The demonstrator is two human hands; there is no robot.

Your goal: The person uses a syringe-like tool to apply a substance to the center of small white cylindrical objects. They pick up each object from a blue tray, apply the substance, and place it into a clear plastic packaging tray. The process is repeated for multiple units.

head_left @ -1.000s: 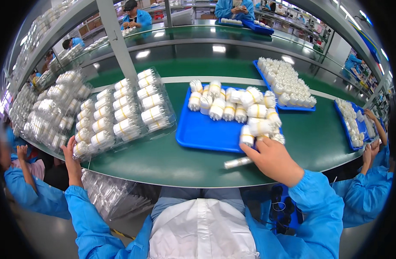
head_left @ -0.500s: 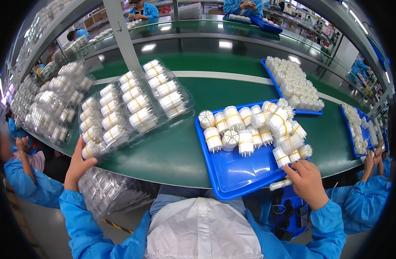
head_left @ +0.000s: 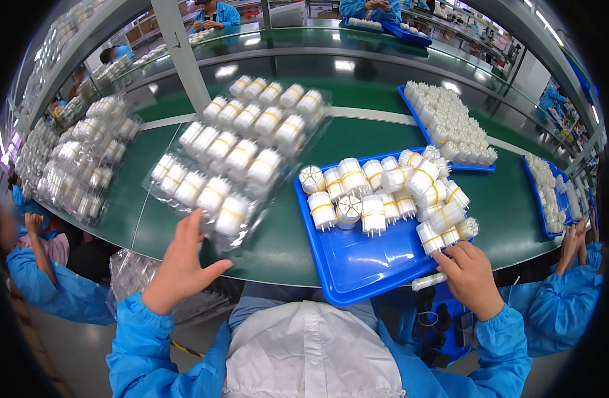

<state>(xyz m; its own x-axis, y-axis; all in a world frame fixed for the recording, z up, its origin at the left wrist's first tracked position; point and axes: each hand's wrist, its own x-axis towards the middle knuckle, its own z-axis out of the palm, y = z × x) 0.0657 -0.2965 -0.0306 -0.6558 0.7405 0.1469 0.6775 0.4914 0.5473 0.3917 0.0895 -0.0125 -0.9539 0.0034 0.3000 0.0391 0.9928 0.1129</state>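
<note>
My left hand (head_left: 185, 265) is open, thumb and fingers apart, its fingertips at the near edge of a clear plastic blister tray (head_left: 235, 242). Rows of white cylinders (head_left: 241, 156), banded in yellow, fill that tray. To the right, a blue tray (head_left: 364, 265) holds a heap of banded bundles of white pronged cylinders (head_left: 374, 213). My right hand (head_left: 473, 275) is closed with curled fingers at this tray's near right corner, beside the bundles. A slim white tube-like piece (head_left: 429, 282) sticks out beside the hand; whether the fingers grip it or the rim is hidden.
Stacked filled blister trays (head_left: 85, 159) stand at left. Another blue tray (head_left: 447, 126) of white parts lies behind mine, and one more (head_left: 546, 199) is at right by a co-worker's hands (head_left: 570, 245). A metal post (head_left: 185, 60) rises behind the green table (head_left: 271, 255). Empty clear trays (head_left: 135, 278) sit below its edge.
The filled blister tray has slid right and turned on the table. My left hand has moved right along with it, fingers more spread. My right hand has hardly moved.
</note>
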